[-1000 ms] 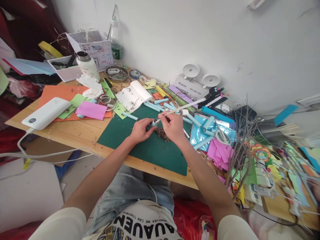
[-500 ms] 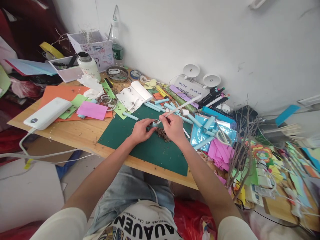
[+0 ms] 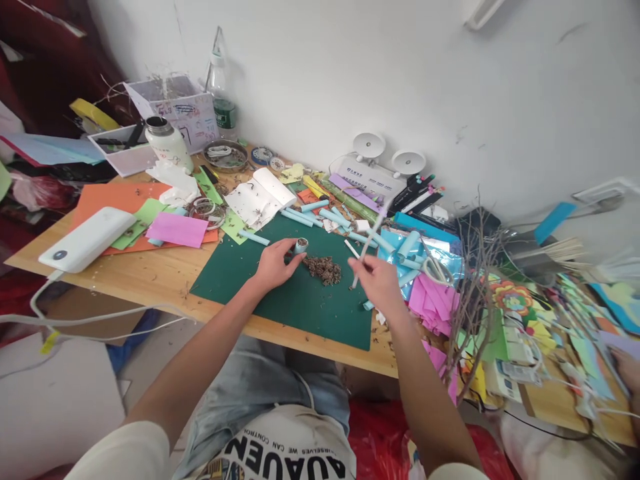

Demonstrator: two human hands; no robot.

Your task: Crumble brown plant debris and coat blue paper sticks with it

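On the green mat [image 3: 300,310], my left hand [image 3: 276,262] is closed round a short light-blue paper tube [image 3: 301,245], upright, with brown bits showing at its open top. A loose heap of brown bits [image 3: 324,269] lies just right of that tube. My right hand [image 3: 374,277] grips a thin whitish strip [image 3: 373,237] to the right of the heap, its lower end near the mat. Several rolled light-blue tubes [image 3: 296,217] lie along the mat's back edge.
A white power bank [image 3: 87,239], pink paper [image 3: 177,229] and a white bottle [image 3: 169,147] are at the left. Blue packaging [image 3: 450,257], pink strips [image 3: 434,303] and upright dry twigs [image 3: 473,293] crowd the right. Part of another person's hand [image 3: 627,367] shows at the far right edge.
My right hand has moved right, taking the strip away from the tube's mouth. The tube stays in my left hand, and more of the brown heap shows. The view has shifted slightly.
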